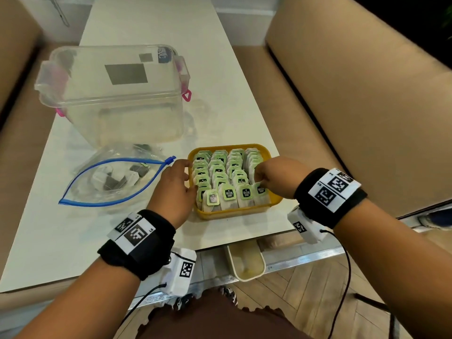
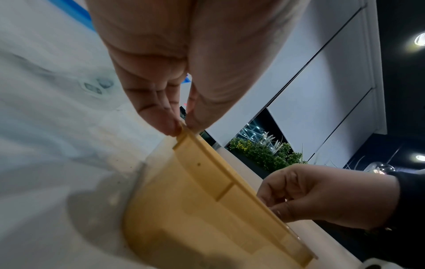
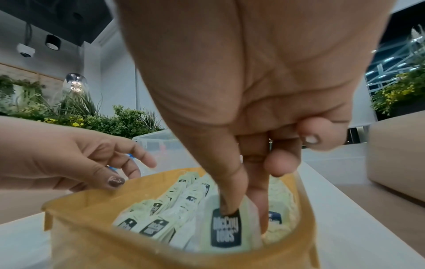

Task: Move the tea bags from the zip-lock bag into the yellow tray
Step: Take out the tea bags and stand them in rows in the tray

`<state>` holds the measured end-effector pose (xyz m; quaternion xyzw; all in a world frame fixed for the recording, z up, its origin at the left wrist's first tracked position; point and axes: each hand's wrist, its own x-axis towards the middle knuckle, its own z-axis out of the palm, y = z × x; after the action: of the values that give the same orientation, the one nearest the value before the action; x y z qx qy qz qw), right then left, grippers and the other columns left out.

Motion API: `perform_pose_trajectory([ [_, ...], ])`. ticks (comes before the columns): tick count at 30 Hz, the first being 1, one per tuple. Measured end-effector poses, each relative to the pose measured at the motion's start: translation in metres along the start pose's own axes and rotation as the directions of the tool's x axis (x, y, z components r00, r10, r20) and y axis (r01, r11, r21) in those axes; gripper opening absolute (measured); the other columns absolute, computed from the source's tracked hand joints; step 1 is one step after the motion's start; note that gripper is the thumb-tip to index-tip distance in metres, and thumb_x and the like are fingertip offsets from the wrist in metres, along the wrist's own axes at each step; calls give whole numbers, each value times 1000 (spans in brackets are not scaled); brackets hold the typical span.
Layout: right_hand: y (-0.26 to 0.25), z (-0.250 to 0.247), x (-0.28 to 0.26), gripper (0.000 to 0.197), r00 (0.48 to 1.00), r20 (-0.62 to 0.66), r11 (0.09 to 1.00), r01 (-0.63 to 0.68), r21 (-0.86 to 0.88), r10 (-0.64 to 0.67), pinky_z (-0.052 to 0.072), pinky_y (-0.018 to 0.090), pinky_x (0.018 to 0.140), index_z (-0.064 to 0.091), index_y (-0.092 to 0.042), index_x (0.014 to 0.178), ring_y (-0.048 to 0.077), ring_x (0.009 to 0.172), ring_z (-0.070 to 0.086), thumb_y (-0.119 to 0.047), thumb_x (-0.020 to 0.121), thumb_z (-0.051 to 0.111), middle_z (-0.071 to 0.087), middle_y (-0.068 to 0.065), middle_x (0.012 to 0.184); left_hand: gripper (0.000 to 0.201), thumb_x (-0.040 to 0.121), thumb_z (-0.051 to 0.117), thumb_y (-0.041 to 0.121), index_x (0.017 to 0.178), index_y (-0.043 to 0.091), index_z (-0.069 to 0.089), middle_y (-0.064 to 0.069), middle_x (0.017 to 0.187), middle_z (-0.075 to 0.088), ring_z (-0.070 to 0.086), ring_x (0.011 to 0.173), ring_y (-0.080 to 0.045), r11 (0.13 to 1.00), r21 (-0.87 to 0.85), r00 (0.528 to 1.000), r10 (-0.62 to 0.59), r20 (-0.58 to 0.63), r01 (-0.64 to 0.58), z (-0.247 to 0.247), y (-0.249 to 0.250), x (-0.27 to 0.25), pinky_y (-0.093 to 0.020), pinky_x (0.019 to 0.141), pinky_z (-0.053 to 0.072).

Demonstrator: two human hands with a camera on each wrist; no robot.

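The yellow tray [image 1: 234, 212] stands near the table's front edge, filled with rows of green-tagged tea bags [image 1: 220, 167]. My right hand [image 1: 259, 179] reaches into its front right corner, where thumb and forefinger pinch one tea bag [image 3: 226, 231] by its top. My left hand [image 1: 189, 178] holds the tray's left rim [image 2: 207, 182] between thumb and fingertips [image 2: 161, 118]. Left of the tray lies the open zip-lock bag [image 1: 85, 187] with a blue zip, several tea bags still inside it.
A clear plastic storage box [image 1: 117, 94] with pink latches stands behind the zip-lock bag. The white table [image 1: 73, 241] ends just in front of the tray. Beige sofas flank it. A small cream tray [image 1: 247, 263] sits below the table's front edge.
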<state>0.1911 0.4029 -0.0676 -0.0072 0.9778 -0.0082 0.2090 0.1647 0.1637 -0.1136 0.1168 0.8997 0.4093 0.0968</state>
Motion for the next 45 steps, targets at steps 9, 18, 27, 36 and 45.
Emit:
perform_pose_trajectory([
  [9, -2, -2, 2, 25, 997, 71, 979, -21, -202, 36, 47, 31, 77, 66, -16, 108, 26, 98, 54, -11, 88, 52, 64, 7, 105, 49, 90, 59, 16, 135, 20, 40, -8, 118, 54, 52, 85, -15, 999, 5, 999, -33, -11, 33, -1, 2, -1, -27, 77, 42],
  [18, -22, -31, -9, 34, 995, -93, 987, 9, -163, -25, 45, 31, 83, 66, -17, 113, 27, 109, 53, -39, 89, 58, 61, 6, 114, 37, 88, 62, 36, 120, 20, 52, -6, 114, 51, 53, 93, -19, 968, 246, 997, 34, 70, -50, -17, 11, -5, -27, 75, 34],
  [27, -106, -66, -14, 34, 941, -226, 960, 272, 62, -252, 44, 33, 87, 60, -24, 118, 20, 106, 52, -42, 90, 57, 58, -1, 109, 8, 86, 63, 27, 93, 28, 68, 0, 99, 50, 50, 79, -14, 948, 247, 957, 243, -161, -199, -109, 14, -14, -26, 74, 36],
  [36, -216, -40, -1, 25, 884, -218, 851, 460, 255, -413, 45, 29, 85, 66, -18, 113, 19, 102, 60, -19, 96, 48, 68, -1, 112, 16, 82, 69, 30, 94, 41, 69, 7, 140, 50, 48, 123, -19, 947, 318, 998, -31, -57, 47, -170, -70, -36, -32, 101, 37],
  [45, -262, -16, 54, 17, 975, -65, 966, 220, 134, -213, 44, 31, 73, 61, -9, 98, 31, 92, 60, -7, 93, 44, 63, 11, 95, 49, 80, 55, -3, 118, 27, 66, 11, 118, 62, 52, 77, -1, 978, 104, 977, 190, -93, -180, -150, -84, -43, 0, 75, 34],
])
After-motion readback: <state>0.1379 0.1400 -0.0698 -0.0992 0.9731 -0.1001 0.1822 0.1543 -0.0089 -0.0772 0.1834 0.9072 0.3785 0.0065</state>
